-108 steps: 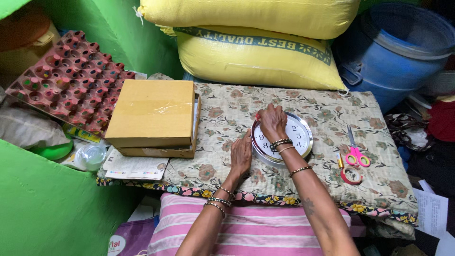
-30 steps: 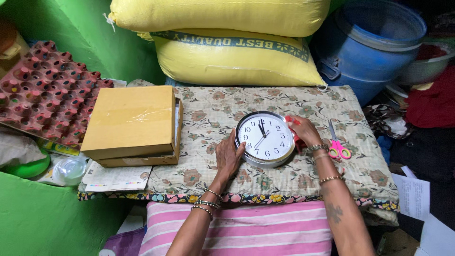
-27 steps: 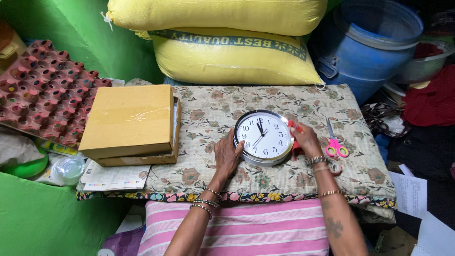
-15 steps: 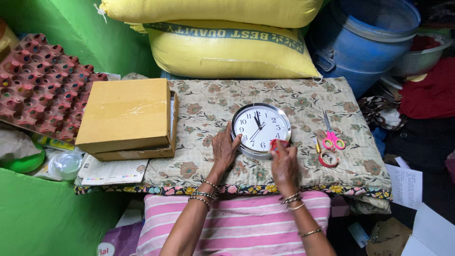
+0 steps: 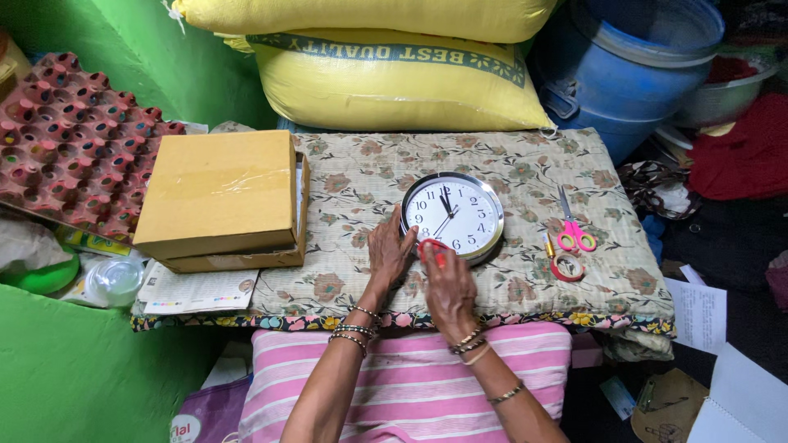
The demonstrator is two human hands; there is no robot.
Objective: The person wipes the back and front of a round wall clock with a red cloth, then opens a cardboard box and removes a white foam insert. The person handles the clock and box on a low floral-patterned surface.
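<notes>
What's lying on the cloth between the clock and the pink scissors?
Nothing: in the head view, only bare flowered cloth lies between the clock and the scissors.

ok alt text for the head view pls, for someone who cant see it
Seen from above, a person's left hand steadies a round silver-rimmed wall clock lying on a floral quilt, while the right hand presses a small red object to its lower rim. A cardboard box sits left, pink scissors right.

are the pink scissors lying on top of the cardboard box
No, the pink scissors lie on the floral cloth to the right of the wall clock, well apart from the cardboard box.
</notes>
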